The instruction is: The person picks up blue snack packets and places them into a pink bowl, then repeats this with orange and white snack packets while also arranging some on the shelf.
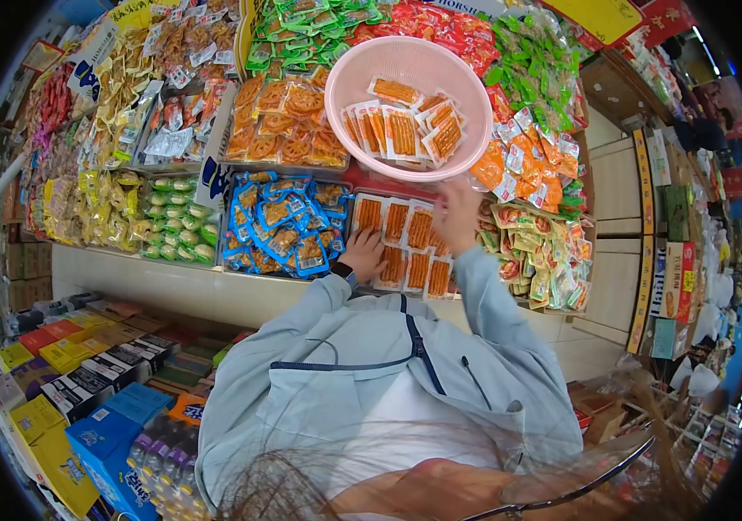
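Observation:
My left hand (364, 255) lies with its fingers spread at the left edge of a bin of clear packs of orange-brown sticks (394, 222), touching the packs. My right hand (458, 213) is raised over the right side of that bin, just below the pink basket; its fingers are blurred, and whether they hold anything cannot be made out. The round pink basket (486, 130) rests tilted on the goods behind the bin, with several similar stick packs (401, 130) inside.
Blue snack packs (284, 224) fill the bin to the left. Orange packs (523, 161) and cream-coloured packs (532, 247) lie to the right. Green packs (301, 30) and red packs (432, 26) are behind. Stacked boxes (115, 430) stand at the lower left.

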Tool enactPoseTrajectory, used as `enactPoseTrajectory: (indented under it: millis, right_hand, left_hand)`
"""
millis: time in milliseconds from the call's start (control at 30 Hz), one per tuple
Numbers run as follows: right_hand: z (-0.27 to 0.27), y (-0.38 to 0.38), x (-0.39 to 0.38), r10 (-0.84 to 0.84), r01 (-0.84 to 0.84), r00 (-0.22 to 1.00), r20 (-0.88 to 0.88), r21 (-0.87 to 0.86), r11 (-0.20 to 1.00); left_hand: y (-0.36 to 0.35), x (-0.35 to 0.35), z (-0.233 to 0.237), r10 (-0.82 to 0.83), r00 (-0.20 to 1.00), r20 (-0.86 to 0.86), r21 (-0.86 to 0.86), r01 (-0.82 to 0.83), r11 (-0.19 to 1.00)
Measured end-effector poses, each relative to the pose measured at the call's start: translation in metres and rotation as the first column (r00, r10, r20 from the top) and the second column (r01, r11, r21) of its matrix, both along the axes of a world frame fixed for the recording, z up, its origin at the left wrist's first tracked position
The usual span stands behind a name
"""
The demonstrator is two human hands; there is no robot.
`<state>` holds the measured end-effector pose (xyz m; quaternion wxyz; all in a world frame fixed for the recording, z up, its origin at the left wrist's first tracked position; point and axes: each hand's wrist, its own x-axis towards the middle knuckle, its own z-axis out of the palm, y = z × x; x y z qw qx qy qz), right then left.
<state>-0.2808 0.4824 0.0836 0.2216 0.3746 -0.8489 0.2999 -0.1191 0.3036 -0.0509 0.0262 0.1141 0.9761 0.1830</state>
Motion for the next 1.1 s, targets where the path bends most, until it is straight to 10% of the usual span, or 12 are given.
enactPoseTrajectory:
  millis: [67,167,467,667,833,1000,1100]
  right_hand:
    - [-0.049,0.01,0.027,0.067,-0.166,0.933,0.352,0.259,0.951]
    - [-0.075,0.014,0.062,-0.183,0.018,0.94,0.288,0.494,0.869]
    - [-0.081,0.021,0.079,-0.231,-0.024,0.89,0.393,0.547,0.837]
    - [-0.014,0.003,0.072,0.111,-0.117,0.975,0.191,0.02,0.993]
    - [0.055,-0.034,-0.03,-0.112,0.115,0.993,0.026,-0.274,0.955]
    - [0.046,-0.043,-0.087,-0.358,0.252,0.918,0.17,0.445,0.859]
    - [0.03,-0.043,-0.092,-0.38,0.276,0.92,0.093,0.533,0.8]
  left_hand:
    - [0.001,0.002,-0.003,0.014,1.0,-0.005,0.018,-0.014,1.0]
    - [0.0,0.001,0.004,-0.003,1.0,0.025,0.007,0.002,1.0]
    - [0.001,0.001,0.001,0.003,1.0,0.01,-0.019,-0.003,1.0]
    - [0.003,0.002,0.0,0.014,1.0,-0.007,-0.032,-0.014,0.999]
    - [0.0,0.002,0.002,-0.009,1.0,0.026,-0.042,0.01,0.999]
    - [0.0,0.002,0.005,-0.012,0.998,0.055,-0.036,0.014,0.999]
    - [0.0,0.0,0.004,-0.007,0.999,0.049,-0.034,0.009,0.999]
